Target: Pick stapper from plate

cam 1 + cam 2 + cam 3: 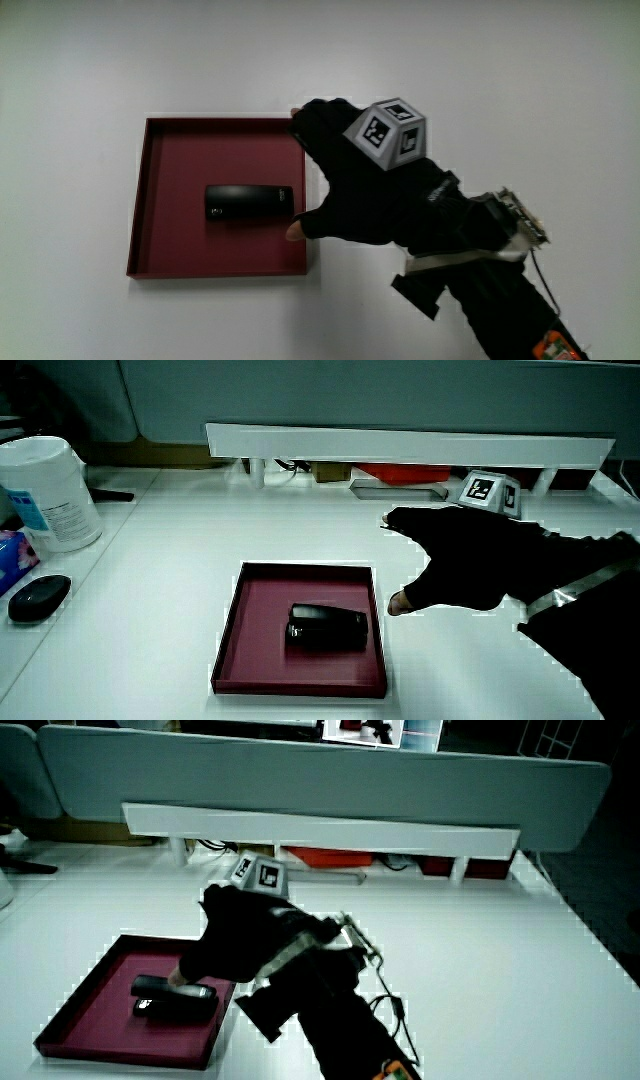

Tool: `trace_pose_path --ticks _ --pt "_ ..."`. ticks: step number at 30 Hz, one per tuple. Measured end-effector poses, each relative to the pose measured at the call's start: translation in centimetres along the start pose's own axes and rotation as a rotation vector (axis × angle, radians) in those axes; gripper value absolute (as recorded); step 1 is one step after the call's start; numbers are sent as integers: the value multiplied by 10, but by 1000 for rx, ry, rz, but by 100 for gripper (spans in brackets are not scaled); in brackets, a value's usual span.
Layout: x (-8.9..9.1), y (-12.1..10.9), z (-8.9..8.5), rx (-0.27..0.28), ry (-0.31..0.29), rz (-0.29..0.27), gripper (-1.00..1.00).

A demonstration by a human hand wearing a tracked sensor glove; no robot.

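A black stapler (247,203) (326,628) (171,997) lies flat in the middle of a square dark red plate (170,255) (262,671) (95,1037). The gloved hand (345,180) (455,560) (230,935) hovers over the plate's edge beside the stapler. Its fingers are spread and hold nothing. The thumb tip (295,231) is close to one end of the stapler, and the other fingertips reach over the plate's rim. A patterned cube (390,130) sits on the hand's back.
In a side view a white canister (48,492) and a small black oval object (38,598) stand at the table's edge. A low white partition (410,440) (320,828) runs along the table, with cables trailing from the forearm (385,1005).
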Motion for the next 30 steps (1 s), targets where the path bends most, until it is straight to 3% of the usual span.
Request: trace_pose_path --ticks 2,3,10,18,22,28,30 --pt "-5 7 0 69 -120 10 0" --pt "-4 12 -2 72 -122 2 0" --pt "-7 37 -16 40 -105 7 0" --pt "4 70 -41 -16 -116 -40 0" --pt "12 81 -54 -50 -90 -49 0" --pt "20 90 -63 -54 -74 -57 0" --pt "23 91 -64 -48 -61 -61 10"
